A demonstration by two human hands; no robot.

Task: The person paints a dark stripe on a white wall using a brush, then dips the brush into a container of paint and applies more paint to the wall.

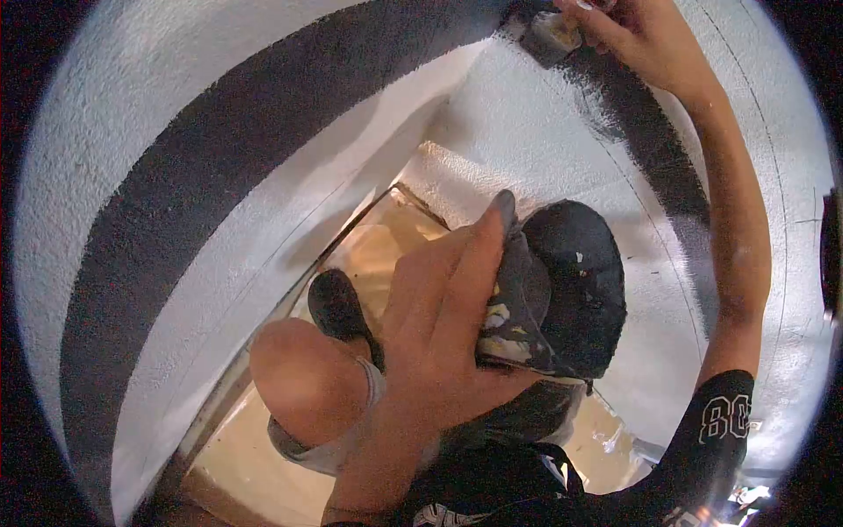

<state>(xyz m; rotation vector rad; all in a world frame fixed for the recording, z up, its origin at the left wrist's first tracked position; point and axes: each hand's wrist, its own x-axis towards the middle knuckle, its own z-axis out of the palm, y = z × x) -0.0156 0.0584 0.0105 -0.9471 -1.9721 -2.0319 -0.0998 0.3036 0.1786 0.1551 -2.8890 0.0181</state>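
- Far left, a white textured wall (79,176) curves across the view, crossed by a broad black painted stripe (202,167).
- Low in the middle, a bare knee (303,378) is raised over the tan floor (246,457), with a dark shoe (338,303) just behind it.
- The left hand (439,342) is in the centre, its fingers (487,255) closed around the rim of a paint pot (562,281) (black inside, with pale smears on the outer wall); the pot is held near the chest, tilted toward the wall.
- Upper right, the right hand (637,31) reaches up to the wall, fingers closed on a paintbrush (549,31) whose bristles touch the stripe's wet, feathered end.
- Thin pencil lines (773,220) mark the unpainted wall beside the right forearm.
- A black sleeve (711,430) with white numerals covers the upper arm.
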